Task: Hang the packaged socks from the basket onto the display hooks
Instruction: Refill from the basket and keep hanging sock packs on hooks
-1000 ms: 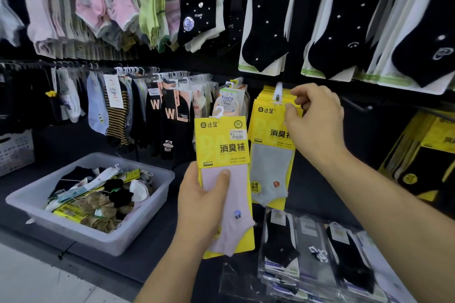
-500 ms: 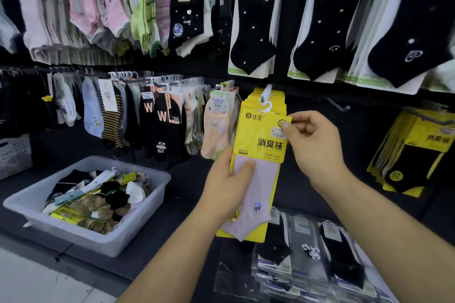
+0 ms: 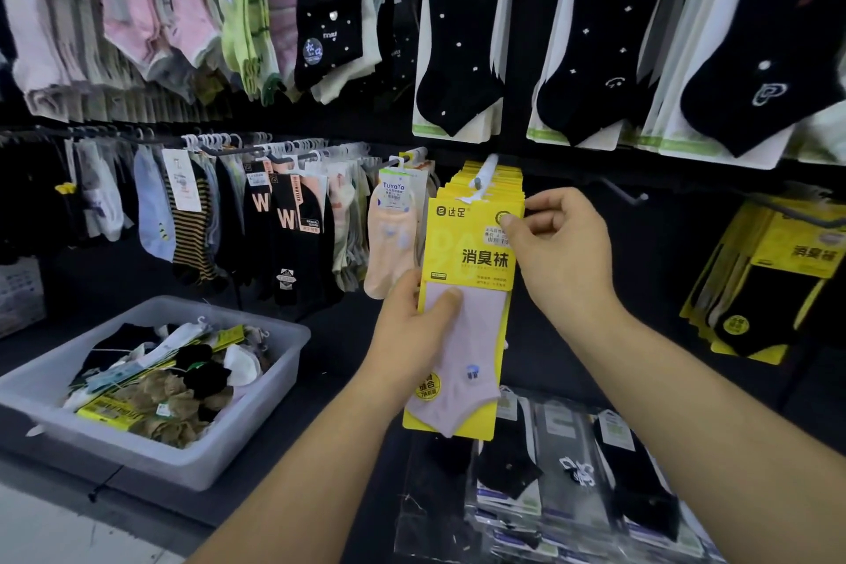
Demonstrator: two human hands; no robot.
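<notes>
Clasped yellow sock pack (image 3: 476, 252) in left hand (image 3: 412, 334), pinched its top corner with fingers of right hand (image 3: 563, 252), by display hook (image 3: 485, 172).

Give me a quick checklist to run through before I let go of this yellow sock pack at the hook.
1. Left hand holds the yellow sock pack low, thumb on the pink sock: ok.
2. Right hand pinches its top right corner: ok.
3. Pack's hanger threaded over the display hook: cannot tell; it sits at the hook's tip.
4. Matching yellow packs behind it on that hook: ok.
5. Label faces outward: ok.
6. Basket holds more socks: ok.
</notes>
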